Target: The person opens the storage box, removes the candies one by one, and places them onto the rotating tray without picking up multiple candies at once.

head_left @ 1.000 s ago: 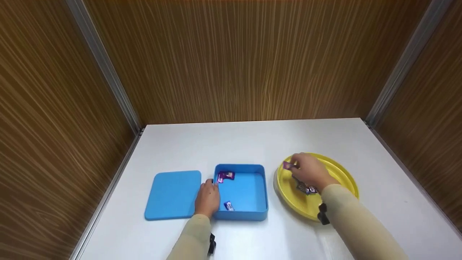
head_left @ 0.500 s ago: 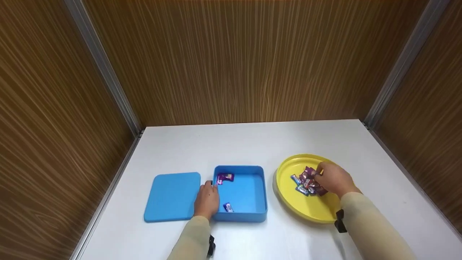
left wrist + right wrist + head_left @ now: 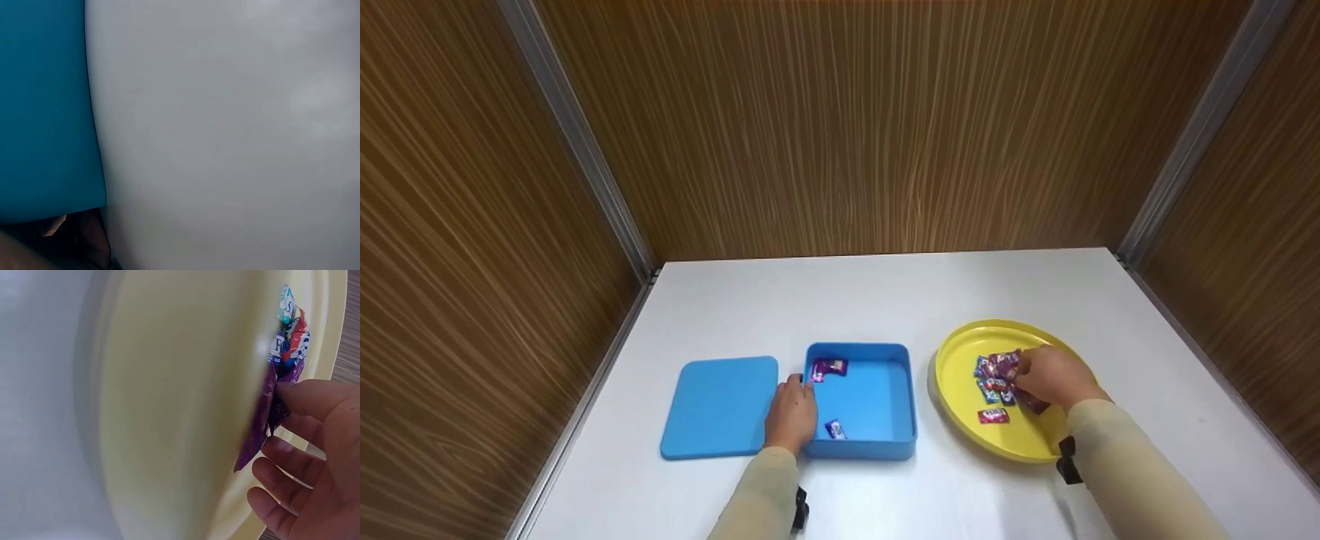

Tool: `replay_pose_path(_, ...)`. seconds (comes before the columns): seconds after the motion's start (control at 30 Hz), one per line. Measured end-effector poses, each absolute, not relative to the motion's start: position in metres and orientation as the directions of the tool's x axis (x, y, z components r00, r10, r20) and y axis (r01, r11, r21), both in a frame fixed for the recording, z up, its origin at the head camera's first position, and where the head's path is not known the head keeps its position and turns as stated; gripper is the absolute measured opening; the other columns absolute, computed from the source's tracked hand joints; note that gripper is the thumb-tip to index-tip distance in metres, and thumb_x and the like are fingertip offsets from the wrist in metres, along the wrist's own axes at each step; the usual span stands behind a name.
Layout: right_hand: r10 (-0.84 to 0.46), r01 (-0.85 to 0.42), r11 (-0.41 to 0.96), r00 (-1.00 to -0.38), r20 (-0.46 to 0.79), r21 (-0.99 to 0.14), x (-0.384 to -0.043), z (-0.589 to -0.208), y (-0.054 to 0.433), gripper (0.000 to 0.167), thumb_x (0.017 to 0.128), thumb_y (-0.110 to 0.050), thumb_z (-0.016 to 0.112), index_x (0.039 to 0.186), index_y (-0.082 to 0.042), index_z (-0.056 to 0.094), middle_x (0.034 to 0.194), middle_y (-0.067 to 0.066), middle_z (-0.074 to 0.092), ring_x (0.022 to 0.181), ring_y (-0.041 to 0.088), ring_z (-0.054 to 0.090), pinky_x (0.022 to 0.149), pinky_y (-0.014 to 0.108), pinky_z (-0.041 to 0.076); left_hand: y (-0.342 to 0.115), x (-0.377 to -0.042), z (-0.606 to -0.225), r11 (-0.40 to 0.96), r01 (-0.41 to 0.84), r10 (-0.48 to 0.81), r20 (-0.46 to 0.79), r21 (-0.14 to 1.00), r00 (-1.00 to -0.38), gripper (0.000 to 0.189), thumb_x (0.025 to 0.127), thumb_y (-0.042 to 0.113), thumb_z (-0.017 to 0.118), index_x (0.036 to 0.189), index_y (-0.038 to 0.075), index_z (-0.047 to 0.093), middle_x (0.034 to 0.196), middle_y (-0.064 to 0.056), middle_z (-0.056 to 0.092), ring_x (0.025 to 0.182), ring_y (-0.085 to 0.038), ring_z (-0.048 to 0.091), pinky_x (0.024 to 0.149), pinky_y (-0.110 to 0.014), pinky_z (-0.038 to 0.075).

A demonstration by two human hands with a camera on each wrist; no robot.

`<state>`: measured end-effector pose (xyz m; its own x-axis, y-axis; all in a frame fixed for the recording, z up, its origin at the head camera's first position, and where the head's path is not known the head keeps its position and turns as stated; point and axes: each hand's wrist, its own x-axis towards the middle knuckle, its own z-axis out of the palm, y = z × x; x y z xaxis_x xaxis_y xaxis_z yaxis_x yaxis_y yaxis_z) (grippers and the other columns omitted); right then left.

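Observation:
In the head view my left hand point(image 3: 791, 414) grips the left wall of an open blue box point(image 3: 861, 450); its fingertips are partly hidden. Inside lie two purple wrapped candies point(image 3: 832, 366) at the back left and a small blue-and-white one point(image 3: 835, 429) near the front. My right hand point(image 3: 1057, 375) is over a round yellow plate point(image 3: 967, 345), at the right side of a pile of wrapped candies point(image 3: 994, 384). In the right wrist view its thumb and index finger pinch a dark purple wrapped candy point(image 3: 277, 410), the other fingers loosely bent. A pink candy point(image 3: 994, 415) lies apart in front.
A flat blue lid point(image 3: 721, 409) lies on the white table point(image 3: 847, 300) left of the box. Wood-grain panels point(image 3: 840, 135) enclose the table at the back and both sides. The plate's raised rim stands right of the box.
My right hand, earlier holding a purple candy over the plate's left part, has moved right to the pile. The candies have shifted, and a pink one now lies apart. My left hand stays put.

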<state>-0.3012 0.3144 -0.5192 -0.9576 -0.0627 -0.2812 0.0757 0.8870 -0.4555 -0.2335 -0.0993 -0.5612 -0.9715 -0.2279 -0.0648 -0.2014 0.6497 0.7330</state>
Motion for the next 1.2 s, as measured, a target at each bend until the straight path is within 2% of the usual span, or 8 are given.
replay_pose_path(0.1, -0.048, 0.098, 0.872, -0.958, -0.282, -0.48, -0.301, -0.52, 0.314, 0.019, 0.096, -0.02, 0.07, 0.109, -0.006, 0.069, 0.087, 0.006, 0.068, 0.07, 0.02, 0.065, 0.068, 0.035, 0.057, -0.099, -0.234, -0.562, 0.651, -0.206, -0.227, -0.071, 0.731, -0.971, 0.045, 0.109, 0.026, 0.04, 0.145, -0.001, 0.047, 0.133, -0.019, 0.056, 0.131, -0.038, 0.05, 0.107, -0.057, 0.039)
replay_pose_path(0.27, -0.067, 0.017, 0.893, -0.983, -0.171, -0.449, -0.303, -0.518, 0.309, 0.026, 0.096, -0.021, 0.068, 0.113, -0.003, 0.067, 0.095, 0.01, 0.063, 0.072, 0.021, 0.063, 0.062, 0.034, 0.056, -0.1, -0.234, -0.561, 0.653, -0.198, -0.23, -0.057, 0.731, -0.972, 0.045, 0.109, 0.026, 0.041, 0.144, -0.001, 0.049, 0.13, -0.02, 0.057, 0.13, -0.039, 0.05, 0.107, -0.057, 0.039)
replay_pose_path(0.37, -0.101, -0.068, 0.905, -0.993, -0.059, -0.421, -0.305, -0.514, 0.298, 0.025, 0.093, -0.019, 0.067, 0.112, -0.002, 0.068, 0.099, 0.013, 0.061, 0.082, 0.026, 0.062, 0.072, 0.042, 0.056, -0.1, -0.233, -0.561, 0.65, -0.199, -0.23, -0.06, 0.734, -0.971, 0.045, 0.109, 0.026, 0.041, 0.144, -0.001, 0.049, 0.131, -0.02, 0.056, 0.13, -0.039, 0.05, 0.107, -0.057, 0.039)
replay_pose_path(0.53, -0.199, -0.211, 0.876, -0.977, 0.073, -0.435, -0.305, -0.504, 0.26, 0.025, 0.09, -0.015, 0.065, 0.113, -0.005, 0.069, 0.11, 0.015, 0.064, 0.102, 0.034, 0.061, 0.09, 0.055, 0.05, -0.101, -0.234, -0.562, 0.646, -0.206, -0.232, -0.068, 0.735, -0.97, 0.045, 0.109, 0.026, 0.04, 0.145, 0.0, 0.047, 0.132, -0.019, 0.056, 0.13, -0.039, 0.05, 0.107, -0.057, 0.039)
replay_pose_path(0.67, -0.262, -0.27, 0.853, -0.962, 0.08, -0.447, -0.299, -0.498, 0.223, 0.022, 0.093, -0.016, 0.065, 0.114, -0.013, 0.07, 0.111, 0.008, 0.064, 0.107, 0.03, 0.061, 0.092, 0.052, 0.051, -0.1, -0.234, -0.562, 0.647, -0.21, -0.236, -0.069, 0.733, -0.969, 0.045, 0.109, 0.026, 0.041, 0.145, 0.0, 0.048, 0.131, -0.019, 0.056, 0.129, -0.038, 0.051, 0.107, -0.057, 0.039)
replay_pose_path(0.8, -0.308, -0.304, 0.84, -0.949, 0.066, -0.449, -0.292, -0.493, 0.19, 0.02, 0.094, -0.019, 0.069, 0.114, -0.02, 0.071, 0.106, 0.0, 0.064, 0.103, 0.023, 0.062, 0.089, 0.047, 0.054, -0.099, -0.234, -0.562, 0.643, -0.209, -0.24, -0.065, 0.736, -0.969, 0.045, 0.109, 0.026, 0.041, 0.145, -0.001, 0.049, 0.13, -0.02, 0.057, 0.128, -0.038, 0.052, 0.106, -0.057, 0.04)
replay_pose_path(1.0, -0.406, -0.388, 0.811, -0.912, 0.056, -0.438, -0.279, -0.497, 0.153, 0.017, 0.094, -0.018, 0.07, 0.11, -0.021, 0.072, 0.1, -0.008, 0.064, 0.096, 0.014, 0.062, 0.086, 0.037, 0.055, -0.099, -0.234, -0.563, 0.638, -0.213, -0.242, -0.07, 0.74, -0.968, 0.045, 0.109, 0.025, 0.041, 0.145, -0.001, 0.048, 0.132, -0.02, 0.056, 0.129, -0.039, 0.051, 0.106, -0.057, 0.04)
replay_pose_path(1.2, -0.51, -0.484, 0.761, -0.858, 0.062, -0.433, -0.269, -0.506, 0.123, 0.017, 0.094, -0.02, 0.069, 0.11, -0.021, 0.07, 0.099, -0.008, 0.064, 0.089, 0.01, 0.061, 0.08, 0.031, 0.055, -0.098, -0.235, -0.562, 0.645, -0.218, -0.246, -0.071, 0.732, -0.967, 0.045, 0.109, 0.027, 0.04, 0.145, 0.0, 0.048, 0.132, -0.02, 0.055, 0.13, -0.038, 0.05, 0.108, -0.057, 0.038)
